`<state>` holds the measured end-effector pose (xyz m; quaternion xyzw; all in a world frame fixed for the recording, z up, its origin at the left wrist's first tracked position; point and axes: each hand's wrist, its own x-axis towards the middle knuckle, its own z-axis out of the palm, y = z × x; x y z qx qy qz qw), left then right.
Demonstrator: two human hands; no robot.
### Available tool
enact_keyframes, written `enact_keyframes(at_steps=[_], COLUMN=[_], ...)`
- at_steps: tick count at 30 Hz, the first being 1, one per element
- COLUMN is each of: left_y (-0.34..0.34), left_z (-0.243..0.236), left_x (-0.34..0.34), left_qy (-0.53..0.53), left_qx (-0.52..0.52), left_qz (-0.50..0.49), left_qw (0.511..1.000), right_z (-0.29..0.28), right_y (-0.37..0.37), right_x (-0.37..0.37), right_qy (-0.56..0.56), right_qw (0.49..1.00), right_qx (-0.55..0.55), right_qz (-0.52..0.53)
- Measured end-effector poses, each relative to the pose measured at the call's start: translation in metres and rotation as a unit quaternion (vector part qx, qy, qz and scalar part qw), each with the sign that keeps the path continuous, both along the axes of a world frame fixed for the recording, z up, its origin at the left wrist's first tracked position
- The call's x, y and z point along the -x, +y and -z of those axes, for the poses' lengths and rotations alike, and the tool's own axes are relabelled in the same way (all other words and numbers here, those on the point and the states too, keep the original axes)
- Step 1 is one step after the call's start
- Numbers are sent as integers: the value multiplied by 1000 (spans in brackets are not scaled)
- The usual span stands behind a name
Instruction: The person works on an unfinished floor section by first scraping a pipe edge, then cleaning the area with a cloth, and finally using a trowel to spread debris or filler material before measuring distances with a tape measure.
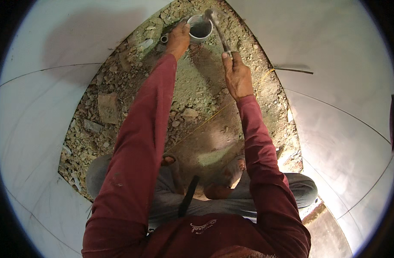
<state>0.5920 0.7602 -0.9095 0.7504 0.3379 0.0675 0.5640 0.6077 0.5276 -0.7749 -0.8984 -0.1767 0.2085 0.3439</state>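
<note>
Gripping, head view, a pipe point(200, 39) by its left edge with my curled left hand point(178, 41), hammer point(221, 36) in my closed right hand point(238, 77): pipe looks seated, though its mouth is uncapped and surrounding rubble point(132, 60) uncovered.

The pipe point(200, 29) at the left grip point(178, 41) is white-rimmed, grey inside; the hammer point(222, 37) in the right grip point(238, 76) greyish. Sleeves point(147, 116) are maroon, string point(214, 114) yellow, tiles point(343, 124) white with grey veins.
</note>
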Motion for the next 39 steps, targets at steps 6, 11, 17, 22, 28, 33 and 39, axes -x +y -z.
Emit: enact_keyframes(at_steps=[6,11,17,22,28,33,39], left_y=[2,3,3,8,10,9,100], left_z=[1,1,8,16,11,6,-84], left_x=[0,-2,-3,-4,-6,-4,-4], left_qy=[-23,4,-33,-37,-34,-19,119], left_qx=[-40,7,-7,-5,-9,8,-357], left_qz=[6,-1,-3,6,8,9,442], left_qw=[999,1000,999,999,999,1000,815], right_z=[-12,0,1,-3,8,-20,-23], right_y=[41,30,27,-4,-22,-20,-10], right_x=[-17,-22,-26,-1,24,34,32], right_qy=[-51,-23,-49,54,-9,38,4], right_qw=[997,999,999,997,999,998,999], right_qx=[51,-21,21,34,-7,-21,-33], right_qz=[-4,29,-2,34,53,49,-15])
